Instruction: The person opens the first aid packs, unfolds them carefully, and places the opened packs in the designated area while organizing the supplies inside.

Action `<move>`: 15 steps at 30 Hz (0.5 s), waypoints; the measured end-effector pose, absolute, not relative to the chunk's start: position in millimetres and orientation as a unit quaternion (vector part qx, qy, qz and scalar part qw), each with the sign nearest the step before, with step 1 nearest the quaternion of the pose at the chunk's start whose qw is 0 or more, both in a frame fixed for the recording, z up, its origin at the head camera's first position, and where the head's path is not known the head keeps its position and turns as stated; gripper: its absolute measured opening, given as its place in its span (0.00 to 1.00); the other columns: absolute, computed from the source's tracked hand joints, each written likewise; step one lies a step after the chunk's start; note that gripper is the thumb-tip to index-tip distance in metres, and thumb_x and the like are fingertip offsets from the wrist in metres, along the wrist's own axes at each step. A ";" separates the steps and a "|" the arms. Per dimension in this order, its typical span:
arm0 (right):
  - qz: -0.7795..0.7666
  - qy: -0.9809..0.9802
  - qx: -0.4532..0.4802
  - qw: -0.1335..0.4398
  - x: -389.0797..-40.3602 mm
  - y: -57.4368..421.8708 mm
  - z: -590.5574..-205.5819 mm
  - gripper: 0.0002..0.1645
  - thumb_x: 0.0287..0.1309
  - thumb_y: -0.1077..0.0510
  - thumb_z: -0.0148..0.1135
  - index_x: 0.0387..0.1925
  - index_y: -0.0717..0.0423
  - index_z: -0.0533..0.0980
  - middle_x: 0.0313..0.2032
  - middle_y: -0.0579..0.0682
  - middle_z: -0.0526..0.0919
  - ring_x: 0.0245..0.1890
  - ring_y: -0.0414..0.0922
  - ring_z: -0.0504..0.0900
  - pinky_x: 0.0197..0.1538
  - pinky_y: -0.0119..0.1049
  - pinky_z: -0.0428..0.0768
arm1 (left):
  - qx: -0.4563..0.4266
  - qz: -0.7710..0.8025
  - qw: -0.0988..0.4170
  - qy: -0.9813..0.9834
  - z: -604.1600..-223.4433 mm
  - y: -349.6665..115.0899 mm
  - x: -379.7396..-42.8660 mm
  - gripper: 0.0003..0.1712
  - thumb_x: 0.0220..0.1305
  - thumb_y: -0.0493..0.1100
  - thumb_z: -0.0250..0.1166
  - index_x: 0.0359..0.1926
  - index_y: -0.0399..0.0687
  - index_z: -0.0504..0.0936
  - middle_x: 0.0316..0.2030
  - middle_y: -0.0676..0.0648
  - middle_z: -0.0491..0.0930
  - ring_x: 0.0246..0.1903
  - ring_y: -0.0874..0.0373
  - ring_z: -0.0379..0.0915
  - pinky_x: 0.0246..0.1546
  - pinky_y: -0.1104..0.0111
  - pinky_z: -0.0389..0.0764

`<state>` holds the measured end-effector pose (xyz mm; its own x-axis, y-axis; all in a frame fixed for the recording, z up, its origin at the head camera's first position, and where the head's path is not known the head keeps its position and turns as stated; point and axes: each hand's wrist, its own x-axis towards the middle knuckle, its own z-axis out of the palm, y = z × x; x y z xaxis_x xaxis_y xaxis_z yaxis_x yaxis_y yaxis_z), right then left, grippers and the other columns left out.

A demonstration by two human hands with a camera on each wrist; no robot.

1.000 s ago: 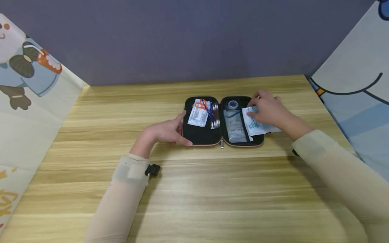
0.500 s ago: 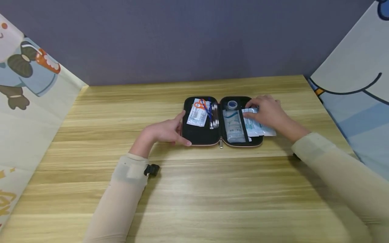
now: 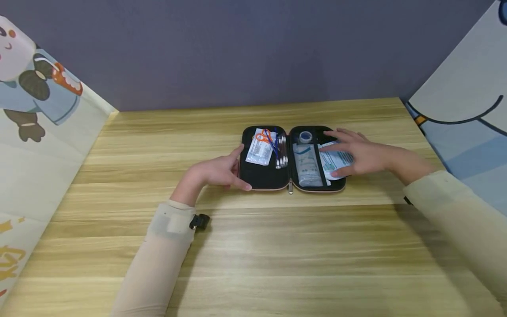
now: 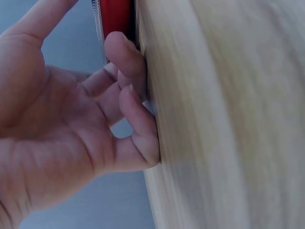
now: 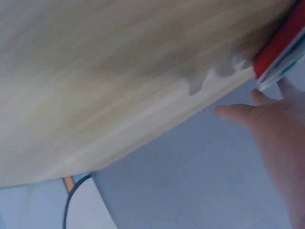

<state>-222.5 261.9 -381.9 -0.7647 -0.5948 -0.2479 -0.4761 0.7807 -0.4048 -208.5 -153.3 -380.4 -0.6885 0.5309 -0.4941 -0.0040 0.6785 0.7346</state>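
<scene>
An unzipped case (image 3: 263, 178), red outside and black inside, lies spread flat on the table. My left hand (image 3: 219, 171) rests at its left side, thumb at the front corner and index finger along the edge; the left wrist view shows other fingers (image 4: 140, 114) bent against the tabletop. My right hand (image 3: 366, 156) is spread over the right half, fingers on a white packet (image 3: 332, 158) with green print, part of which it hides. Beside that packet, a black strap (image 3: 320, 160) crosses a clear plastic pouch (image 3: 308, 165). A tape roll (image 3: 305, 137) sits above the pouch.
In the case's left half are a white sachet (image 3: 259, 152), orange-handled scissors (image 3: 263, 136) and several cotton swabs (image 3: 281, 152). The zipper pull (image 3: 291, 188) hangs at the front of the hinge. A grey wall (image 3: 253, 53) stands behind the wooden table (image 3: 277, 251).
My right hand has released the packet, spread its fingers and shifted right. The packet has moved left, deeper into the right half. My left hand has stayed put.
</scene>
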 end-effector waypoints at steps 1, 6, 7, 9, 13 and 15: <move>-0.155 0.926 -0.288 0.188 -221.7 264.8 -384.1 0.48 0.60 0.39 0.76 0.78 0.47 0.70 0.85 0.60 0.49 0.84 0.71 0.41 0.74 0.84 0.44 | 0.155 0.370 0.363 0.841 -380.3 -153.2 -208.5 0.82 0.58 0.48 0.82 0.85 0.55 0.20 0.60 0.39 0.80 0.29 0.53 0.78 0.36 0.65 0.83; -0.146 0.932 -0.271 0.192 -217.3 267.8 -394.2 0.52 0.64 0.35 0.72 0.82 0.41 0.63 0.87 0.54 0.44 0.86 0.68 0.35 0.73 0.85 0.39 | 0.151 0.368 0.366 0.841 -380.6 -153.1 -208.6 0.82 0.58 0.48 0.82 0.85 0.55 0.21 0.64 0.38 0.78 0.29 0.53 0.78 0.36 0.65 0.83; -0.148 0.933 -0.268 0.189 -217.1 266.4 -396.1 0.52 0.65 0.35 0.72 0.83 0.41 0.61 0.87 0.54 0.43 0.86 0.67 0.34 0.74 0.85 0.38 | 0.150 0.370 0.367 0.841 -380.6 -153.0 -208.4 0.82 0.58 0.48 0.82 0.85 0.55 0.21 0.64 0.39 0.78 0.29 0.53 0.78 0.36 0.64 0.84; -0.151 0.936 -0.263 0.182 -216.7 261.1 -397.6 0.54 0.66 0.34 0.70 0.84 0.44 0.58 0.87 0.55 0.39 0.86 0.67 0.34 0.75 0.84 0.38 | 0.150 0.370 0.366 0.841 -380.5 -153.1 -208.1 0.82 0.58 0.47 0.82 0.85 0.54 0.21 0.63 0.39 0.79 0.29 0.53 0.78 0.35 0.64 0.84; -0.167 0.935 -0.256 0.183 -216.3 250.6 -398.0 0.54 0.71 0.39 0.67 0.85 0.53 0.53 0.86 0.64 0.32 0.85 0.69 0.31 0.76 0.82 0.39 | 0.151 0.372 0.364 0.840 -379.5 -152.2 -207.6 0.82 0.58 0.47 0.82 0.85 0.54 0.21 0.59 0.40 0.81 0.30 0.53 0.79 0.35 0.64 0.84; -0.182 0.930 -0.253 0.195 -214.6 248.3 -395.3 0.52 0.74 0.42 0.65 0.85 0.57 0.52 0.85 0.67 0.30 0.84 0.70 0.30 0.76 0.82 0.38 | 0.152 0.373 0.365 0.840 -379.5 -151.6 -208.3 0.82 0.58 0.46 0.82 0.85 0.54 0.21 0.60 0.40 0.81 0.30 0.53 0.78 0.35 0.64 0.84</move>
